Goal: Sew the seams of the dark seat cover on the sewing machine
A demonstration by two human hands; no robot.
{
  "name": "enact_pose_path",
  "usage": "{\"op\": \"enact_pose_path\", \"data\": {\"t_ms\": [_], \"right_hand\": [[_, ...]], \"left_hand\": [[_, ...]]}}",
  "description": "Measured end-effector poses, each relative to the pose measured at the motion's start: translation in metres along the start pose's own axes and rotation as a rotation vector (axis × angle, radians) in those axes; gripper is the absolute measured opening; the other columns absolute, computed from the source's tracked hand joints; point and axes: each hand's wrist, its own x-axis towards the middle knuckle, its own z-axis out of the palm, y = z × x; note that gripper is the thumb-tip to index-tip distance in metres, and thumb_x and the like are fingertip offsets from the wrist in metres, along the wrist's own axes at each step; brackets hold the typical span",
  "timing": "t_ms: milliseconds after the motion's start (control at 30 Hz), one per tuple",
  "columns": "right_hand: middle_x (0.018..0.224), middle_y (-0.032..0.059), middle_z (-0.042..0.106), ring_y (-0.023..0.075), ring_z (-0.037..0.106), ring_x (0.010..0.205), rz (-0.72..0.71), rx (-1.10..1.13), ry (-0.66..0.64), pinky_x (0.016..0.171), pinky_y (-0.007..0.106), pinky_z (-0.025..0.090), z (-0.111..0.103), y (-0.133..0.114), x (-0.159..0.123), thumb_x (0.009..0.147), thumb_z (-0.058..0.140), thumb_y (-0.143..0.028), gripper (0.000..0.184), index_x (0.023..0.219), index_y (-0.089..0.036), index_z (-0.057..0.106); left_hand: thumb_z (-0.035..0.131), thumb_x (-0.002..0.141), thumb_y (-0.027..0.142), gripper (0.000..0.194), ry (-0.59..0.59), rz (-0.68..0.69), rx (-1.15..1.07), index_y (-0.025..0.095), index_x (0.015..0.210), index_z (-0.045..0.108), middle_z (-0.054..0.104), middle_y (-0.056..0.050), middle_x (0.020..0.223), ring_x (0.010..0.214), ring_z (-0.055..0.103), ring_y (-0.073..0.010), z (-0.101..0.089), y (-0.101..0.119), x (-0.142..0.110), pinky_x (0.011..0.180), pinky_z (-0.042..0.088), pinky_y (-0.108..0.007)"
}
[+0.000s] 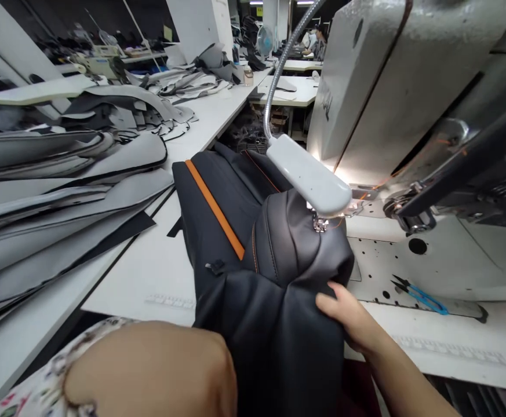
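A black leather-like cover [309, 324] with an orange stripe [214, 207] and orange stitching lies bunched under the sewing machine's presser foot [320, 222]. At its right edge, near the front, my right hand [342, 307] pinches the material between the thumb and fingers; part of the fingers is hidden by the folds. My left forearm [157, 370], with a flowered sleeve, comes in at the lower left against the cover, and the left hand itself does not show. Orange thread [366, 196] runs at the needle area, partly behind a white lamp [308, 174].
The sewing machine [374, 87] fills the right side. Blue-handled thread snips [422, 296] lie on its bed. Grey cut panels [70, 214] are stacked along the left table. Rulers [452, 348] are fixed to the tabletop. A fan [264, 40] stands in the background.
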Motion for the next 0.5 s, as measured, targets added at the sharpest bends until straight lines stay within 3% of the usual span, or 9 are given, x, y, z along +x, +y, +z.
{"op": "enact_pose_path", "data": {"t_ms": [67, 100, 133, 200, 267, 333, 400, 467, 500], "right_hand": [[0.093, 0.0111, 0.078, 0.0272, 0.074, 0.081, 0.068, 0.216, -0.076, 0.077, 0.038, 0.061, 0.015, -0.008, 0.014, 0.062, 0.089, -0.051, 0.056, 0.101, -0.014, 0.076], [0.088, 0.0100, 0.077, 0.0263, 0.074, 0.077, 0.083, 0.267, -0.096, 0.075, 0.037, 0.061, 0.020, -0.012, 0.018, 0.060, 0.091, -0.045, 0.054, 0.100, -0.013, 0.075], [0.086, 0.0092, 0.077, 0.0258, 0.074, 0.075, 0.094, 0.290, -0.124, 0.073, 0.036, 0.060, 0.025, -0.014, 0.018, 0.059, 0.090, -0.038, 0.051, 0.101, -0.013, 0.075], [0.090, 0.0078, 0.078, 0.0257, 0.074, 0.079, 0.099, 0.326, -0.176, 0.072, 0.035, 0.059, 0.032, -0.014, 0.012, 0.059, 0.085, -0.026, 0.053, 0.110, -0.015, 0.074], [0.099, 0.0063, 0.078, 0.0263, 0.075, 0.088, 0.100, 0.358, -0.209, 0.077, 0.035, 0.059, 0.034, -0.008, -0.001, 0.062, 0.080, -0.023, 0.061, 0.121, -0.018, 0.070], [0.106, 0.0066, 0.078, 0.0287, 0.074, 0.096, 0.097, 0.285, -0.258, 0.083, 0.039, 0.059, 0.033, 0.002, -0.016, 0.064, 0.079, -0.027, 0.064, 0.127, -0.020, 0.068], [0.115, 0.0093, 0.076, 0.0331, 0.072, 0.104, 0.054, 0.050, -0.304, 0.092, 0.046, 0.058, 0.027, 0.010, -0.030, 0.071, 0.078, -0.035, 0.060, 0.128, -0.020, 0.068], [0.123, 0.0114, 0.073, 0.0360, 0.069, 0.111, -0.130, -0.289, -0.226, 0.096, 0.050, 0.057, 0.018, 0.014, -0.042, 0.081, 0.073, -0.041, 0.050, 0.127, -0.021, 0.070], [0.125, 0.0109, 0.072, 0.0352, 0.068, 0.113, -0.286, -0.462, -0.123, 0.097, 0.049, 0.057, 0.012, 0.013, -0.046, 0.087, 0.069, -0.040, 0.042, 0.126, -0.024, 0.070]], "left_hand": [[0.037, 0.108, 0.038, 0.043, 0.081, -0.075, -0.053, 0.034, 0.115, 0.079, 0.078, -0.009, 0.096, 0.083, 0.072, -0.0182, 0.005, -0.003, -0.003, 0.076, 0.060, -0.025], [0.037, 0.108, 0.026, 0.043, 0.138, -0.164, -0.020, 0.030, 0.127, 0.074, 0.077, -0.010, 0.111, 0.100, 0.073, -0.0180, 0.007, -0.008, -0.003, 0.089, 0.059, -0.026], [0.037, 0.106, 0.017, 0.046, 0.181, -0.259, 0.052, 0.027, 0.140, 0.066, 0.073, -0.011, 0.128, 0.120, 0.067, -0.0204, 0.008, -0.014, -0.001, 0.104, 0.055, -0.032], [0.041, 0.104, 0.009, 0.056, 0.193, -0.365, 0.254, 0.027, 0.157, 0.048, 0.054, -0.011, 0.156, 0.151, 0.043, -0.0298, 0.010, -0.028, 0.008, 0.125, 0.034, -0.056], [0.041, 0.105, 0.010, 0.059, 0.132, -0.311, 0.371, 0.029, 0.161, 0.040, 0.041, -0.008, 0.166, 0.159, 0.026, -0.0345, 0.015, -0.043, 0.022, 0.126, 0.016, -0.071], [0.037, 0.107, 0.010, 0.051, 0.119, -0.165, 0.373, 0.025, 0.154, 0.049, 0.050, -0.007, 0.160, 0.156, 0.034, -0.0295, 0.024, -0.058, 0.038, 0.128, 0.011, -0.069], [0.036, 0.108, 0.010, 0.039, 0.200, 0.010, 0.346, 0.019, 0.131, 0.066, 0.068, -0.006, 0.141, 0.143, 0.052, -0.0228, 0.037, -0.071, 0.054, 0.131, 0.019, -0.057], [0.040, 0.108, 0.012, 0.034, 0.327, 0.141, 0.319, 0.017, 0.101, 0.072, 0.077, -0.004, 0.118, 0.122, 0.065, -0.0183, 0.051, -0.080, 0.064, 0.123, 0.038, -0.042], [0.041, 0.108, 0.012, 0.035, 0.376, 0.168, 0.307, 0.018, 0.091, 0.071, 0.078, -0.003, 0.112, 0.112, 0.068, -0.0173, 0.056, -0.082, 0.066, 0.114, 0.046, -0.036]]}}
